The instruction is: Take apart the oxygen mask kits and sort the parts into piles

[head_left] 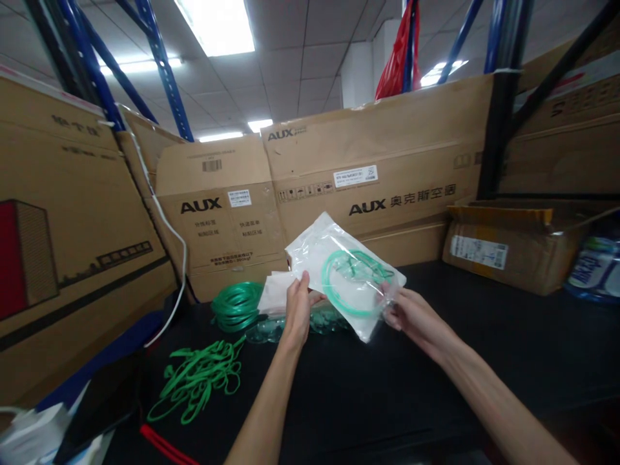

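Head view, forward and down, left hand and right hand near

Your left hand and right hand hold a clear-and-white plastic bag containing a coiled translucent green tube above the black tabletop.

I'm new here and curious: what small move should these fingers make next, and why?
Perhaps the right fingers should smooth the clear bag along its right edge: it looks crumpled there, while the left fingers hold the opposite side.
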`<state>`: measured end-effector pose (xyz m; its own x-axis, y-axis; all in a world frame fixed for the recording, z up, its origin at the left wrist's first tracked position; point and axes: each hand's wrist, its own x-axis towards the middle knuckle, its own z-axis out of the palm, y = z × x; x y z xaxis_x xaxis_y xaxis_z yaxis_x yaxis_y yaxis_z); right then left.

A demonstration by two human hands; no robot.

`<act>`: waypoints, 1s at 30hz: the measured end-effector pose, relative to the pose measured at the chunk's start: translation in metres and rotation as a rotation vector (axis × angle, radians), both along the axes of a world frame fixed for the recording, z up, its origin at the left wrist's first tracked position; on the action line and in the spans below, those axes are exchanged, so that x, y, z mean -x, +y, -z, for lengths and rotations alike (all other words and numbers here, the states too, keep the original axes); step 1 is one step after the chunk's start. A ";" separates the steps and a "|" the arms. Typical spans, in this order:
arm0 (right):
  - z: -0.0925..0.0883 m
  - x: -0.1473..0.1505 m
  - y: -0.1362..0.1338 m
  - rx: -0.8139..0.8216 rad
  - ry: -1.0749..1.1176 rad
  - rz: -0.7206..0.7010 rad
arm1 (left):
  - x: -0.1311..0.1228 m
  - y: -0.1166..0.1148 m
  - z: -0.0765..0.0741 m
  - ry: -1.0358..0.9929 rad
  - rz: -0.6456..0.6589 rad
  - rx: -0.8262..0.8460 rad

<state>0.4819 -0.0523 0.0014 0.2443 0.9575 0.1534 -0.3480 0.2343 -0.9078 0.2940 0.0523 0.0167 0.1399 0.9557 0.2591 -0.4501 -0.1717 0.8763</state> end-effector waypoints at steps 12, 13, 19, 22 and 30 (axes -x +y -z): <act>-0.028 -0.085 -0.039 -0.028 0.099 0.308 | 0.032 0.027 -0.012 -0.052 -0.330 0.120; -0.031 -0.090 -0.044 -0.040 0.119 0.342 | 0.031 0.027 -0.011 -0.016 -0.318 0.125; -0.044 -0.096 -0.063 -0.109 0.150 0.357 | 0.047 0.028 -0.012 0.434 -0.323 0.100; -0.047 -0.092 -0.065 -0.105 0.139 0.338 | 0.063 0.023 -0.021 0.743 -0.437 0.019; -0.046 -0.075 -0.063 -0.056 -0.010 0.210 | 0.043 0.038 -0.037 1.394 -0.362 -0.353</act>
